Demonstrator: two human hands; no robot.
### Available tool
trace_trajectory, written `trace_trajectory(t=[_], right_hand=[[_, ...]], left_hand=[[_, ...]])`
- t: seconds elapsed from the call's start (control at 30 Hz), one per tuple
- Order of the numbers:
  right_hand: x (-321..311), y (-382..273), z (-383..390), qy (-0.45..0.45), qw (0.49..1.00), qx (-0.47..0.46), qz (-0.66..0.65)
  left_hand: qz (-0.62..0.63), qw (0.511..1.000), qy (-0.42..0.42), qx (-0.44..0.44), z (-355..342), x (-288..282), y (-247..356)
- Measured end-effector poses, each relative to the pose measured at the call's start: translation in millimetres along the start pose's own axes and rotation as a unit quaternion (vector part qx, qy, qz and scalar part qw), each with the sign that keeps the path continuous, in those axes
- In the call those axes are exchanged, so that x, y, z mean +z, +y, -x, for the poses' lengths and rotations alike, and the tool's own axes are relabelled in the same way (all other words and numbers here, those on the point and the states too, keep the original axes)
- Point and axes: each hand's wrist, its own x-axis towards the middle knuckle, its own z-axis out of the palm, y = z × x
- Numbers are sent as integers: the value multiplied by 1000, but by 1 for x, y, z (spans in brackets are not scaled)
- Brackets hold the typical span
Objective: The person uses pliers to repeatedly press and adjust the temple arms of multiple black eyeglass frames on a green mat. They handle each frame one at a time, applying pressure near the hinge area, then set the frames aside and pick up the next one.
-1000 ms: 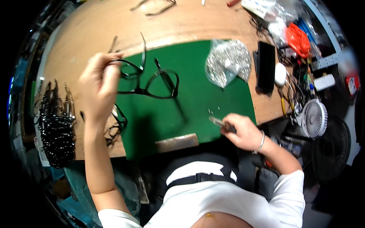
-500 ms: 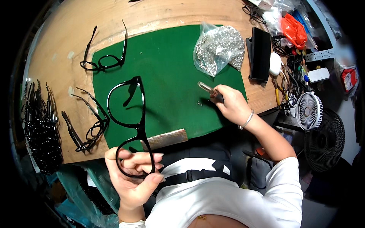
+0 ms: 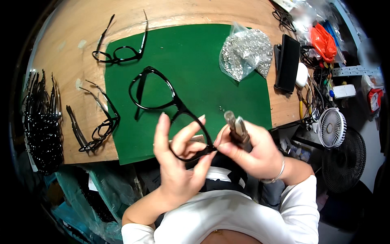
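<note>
My left hand (image 3: 177,162) grips a black eyeglass frame (image 3: 178,106) by its lower rim, with some fingers raised behind the lens opening. One temple arm shows at the frame's far end. In my closed right hand (image 3: 254,154) is a metal hand tool (image 3: 237,128) with two blunt prongs, which looks like pliers. The thumb and fingertip of that hand meet the near corner of the frame; what they pinch there is too small to make out. A few tiny metal bits (image 3: 221,108) lie on the green mat (image 3: 191,53), just beyond the tool.
Clear bags of small silvery parts (image 3: 245,53) lie at the mat's far right, beside a black phone-like slab (image 3: 287,63). More black glasses (image 3: 118,55) rest at the left, near a bundle of frames (image 3: 42,126). A white fan (image 3: 332,127) stands at the right.
Both hands have come together, the left moving right and up with the eyeglass frame. The right hand has drawn nearer to me, and its fingertips now touch the frame's corner.
</note>
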Motion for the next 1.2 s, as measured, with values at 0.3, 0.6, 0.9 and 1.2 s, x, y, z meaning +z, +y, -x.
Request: trace_trajectory(t=[0.3,0.6,0.9,1.2], right_hand=[[26,1,0,27,971,60,-230],[5,-8,-10,-134,923,207,-295],[-25,-8,4,-242,965,95,10],[-19,-17,-6,-353,927,89,88]], left_hand=[[-113,992,39,52,7,5,-3],[7,996,-50,-77,-3,-8,17],[158,980,-43,-109,1,-22,28],[132,980,-90,-115,2,-27,24]])
